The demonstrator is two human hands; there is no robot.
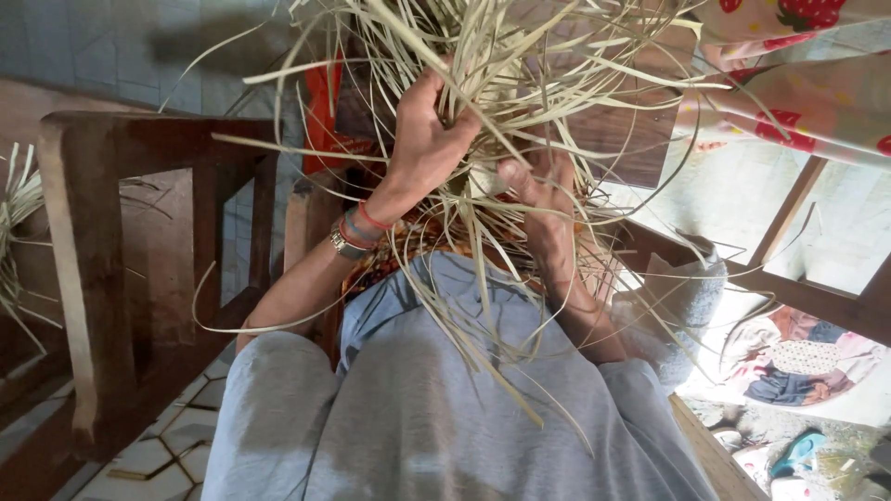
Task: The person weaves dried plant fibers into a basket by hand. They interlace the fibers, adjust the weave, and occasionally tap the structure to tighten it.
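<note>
Left hand is clenched tight on the tangled bundle of pale straw strips, gripping it from the side, up above the lap. Right hand sits just beneath, fingers curled around the lower strands. Loose strips spill down over the grey cloth on the knees. A wooden chair stands just left.

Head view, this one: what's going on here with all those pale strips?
A seated person holds a loose tangle of pale, dried leaf strips over their lap. The left hand grips the bundle from the side, and the right hand pinches strands beneath it. Long strips hang over the grey-clothed knees. A wooden chair stands on the person's left, with more strips beyond it.
</note>
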